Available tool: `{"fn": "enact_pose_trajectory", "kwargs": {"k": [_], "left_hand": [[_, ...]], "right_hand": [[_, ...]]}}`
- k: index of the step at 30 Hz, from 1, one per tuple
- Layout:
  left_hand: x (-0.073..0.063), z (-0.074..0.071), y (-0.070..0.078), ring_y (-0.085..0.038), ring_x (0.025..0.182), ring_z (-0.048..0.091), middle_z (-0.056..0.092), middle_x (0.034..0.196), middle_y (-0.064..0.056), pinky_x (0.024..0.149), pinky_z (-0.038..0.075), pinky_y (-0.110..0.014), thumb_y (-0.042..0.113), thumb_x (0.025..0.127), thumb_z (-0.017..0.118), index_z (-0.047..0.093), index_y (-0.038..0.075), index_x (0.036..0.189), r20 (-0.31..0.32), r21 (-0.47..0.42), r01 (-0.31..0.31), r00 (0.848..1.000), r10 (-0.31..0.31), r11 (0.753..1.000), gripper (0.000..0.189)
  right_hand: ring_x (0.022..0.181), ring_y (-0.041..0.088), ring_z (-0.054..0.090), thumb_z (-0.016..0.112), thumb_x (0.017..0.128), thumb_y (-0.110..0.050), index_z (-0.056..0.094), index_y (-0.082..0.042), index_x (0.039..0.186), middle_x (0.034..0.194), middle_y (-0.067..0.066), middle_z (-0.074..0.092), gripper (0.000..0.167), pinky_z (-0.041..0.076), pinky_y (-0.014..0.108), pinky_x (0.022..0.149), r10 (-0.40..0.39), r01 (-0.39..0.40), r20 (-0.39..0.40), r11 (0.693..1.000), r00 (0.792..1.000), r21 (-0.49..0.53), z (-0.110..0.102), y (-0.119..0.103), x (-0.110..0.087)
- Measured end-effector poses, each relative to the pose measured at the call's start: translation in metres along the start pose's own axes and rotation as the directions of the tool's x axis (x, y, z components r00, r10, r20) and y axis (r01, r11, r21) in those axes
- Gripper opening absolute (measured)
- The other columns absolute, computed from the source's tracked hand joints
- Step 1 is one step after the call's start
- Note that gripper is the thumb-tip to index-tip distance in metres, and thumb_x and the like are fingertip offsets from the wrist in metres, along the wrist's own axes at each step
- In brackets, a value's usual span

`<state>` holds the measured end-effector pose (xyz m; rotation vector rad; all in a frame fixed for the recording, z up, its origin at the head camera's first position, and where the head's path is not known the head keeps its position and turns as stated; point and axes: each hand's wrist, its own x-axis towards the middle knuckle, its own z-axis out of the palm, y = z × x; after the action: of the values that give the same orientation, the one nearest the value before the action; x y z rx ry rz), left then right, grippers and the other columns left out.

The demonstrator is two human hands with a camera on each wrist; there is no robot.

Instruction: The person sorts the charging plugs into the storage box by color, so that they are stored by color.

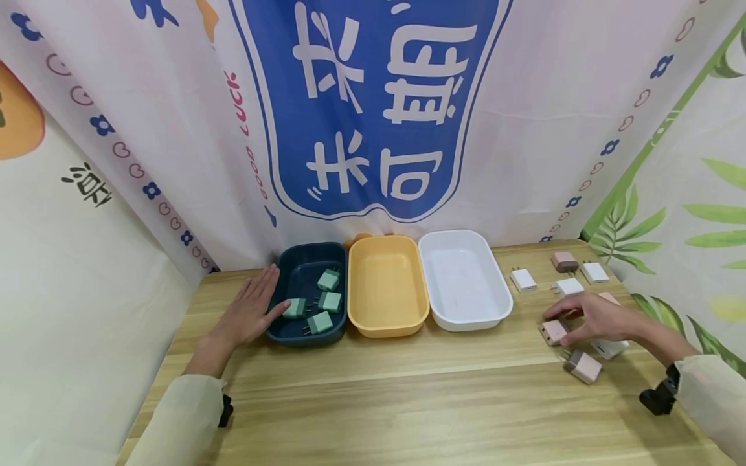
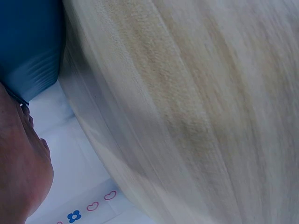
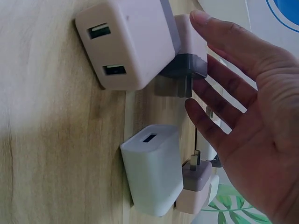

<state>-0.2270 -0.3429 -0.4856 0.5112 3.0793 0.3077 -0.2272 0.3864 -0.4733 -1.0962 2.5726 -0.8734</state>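
Green chargers (image 1: 329, 302) look done, in the blue tray (image 1: 317, 338), left hand (image 1: 247, 310) straight-fingered at its rim; white chargers (image 1: 523, 279) wait near the worktop's (image 1: 408, 401) right edge, where the right hand (image 1: 600, 317) pinches a pink charger (image 1: 551, 332).

Left hand (image 1: 252, 310) outstretched, back upward; right hand (image 1: 600, 316) curved in a pinch.

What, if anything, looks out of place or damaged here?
Nothing looks spilled or damaged. The only untidiness is around the right hand: pink adapters and white adapters lie scattered at mixed angles on the table, whereas the four green adapters sit together in the dark blue tray.
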Motion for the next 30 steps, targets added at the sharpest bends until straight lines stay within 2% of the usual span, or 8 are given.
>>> {"fn": "enact_pose_trajectory", "kwargs": {"k": [4,14,25,30], "left_hand": [[-0.0003,0.0006,0.0,-0.042,0.163,0.008,0.007,0.177,-0.02,0.13,0.006,-0.064,0.055,0.111,0.041,0.01,-0.001,0.169,-0.009,-0.001,0.0,1.0,0.0,1.0,0.086],[0.0009,-0.0013,-0.0009,-0.042,0.163,0.005,0.002,0.178,-0.02,0.13,0.005,-0.064,0.055,0.112,0.037,0.006,0.0,0.169,0.025,0.02,0.01,1.0,-0.011,1.0,0.085],[-0.0014,0.0009,-0.0006,-0.042,0.163,0.008,0.005,0.177,-0.02,0.13,0.006,-0.064,0.055,0.112,0.04,0.009,-0.001,0.169,-0.023,-0.019,-0.012,1.0,0.012,1.0,0.086],[-0.001,0.0013,-0.0012,-0.041,0.164,0.005,0.003,0.178,-0.019,0.131,0.003,-0.062,0.055,0.112,0.038,0.007,-0.001,0.169,-0.004,-0.017,-0.003,1.0,0.003,1.0,0.086]], "right_hand": [[0.105,0.0,0.067,0.094,0.081,-0.022,0.077,-0.005,0.121,0.115,0.01,0.076,0.047,0.061,0.029,0.085,0.009,-0.009,-0.001,1.0,1.0,-0.006,0.001,0.0016,-0.0014],[0.104,-0.001,0.066,0.095,0.08,-0.02,0.078,-0.005,0.119,0.115,0.013,0.076,0.045,0.061,0.028,0.082,0.015,-0.015,0.0,1.0,1.0,-0.007,0.0045,0.0055,-0.0007],[0.1,-0.001,0.067,0.095,0.08,-0.019,0.078,-0.006,0.117,0.113,0.011,0.077,0.043,0.061,0.027,0.08,0.052,-0.052,0.011,0.999,0.999,-0.013,0.0065,0.0061,0.0011],[0.1,0.0,0.067,0.094,0.08,-0.021,0.079,-0.006,0.116,0.113,0.011,0.077,0.042,0.061,0.027,0.08,0.062,-0.062,0.016,0.998,0.998,-0.012,0.0063,0.0039,0.0022]]}}
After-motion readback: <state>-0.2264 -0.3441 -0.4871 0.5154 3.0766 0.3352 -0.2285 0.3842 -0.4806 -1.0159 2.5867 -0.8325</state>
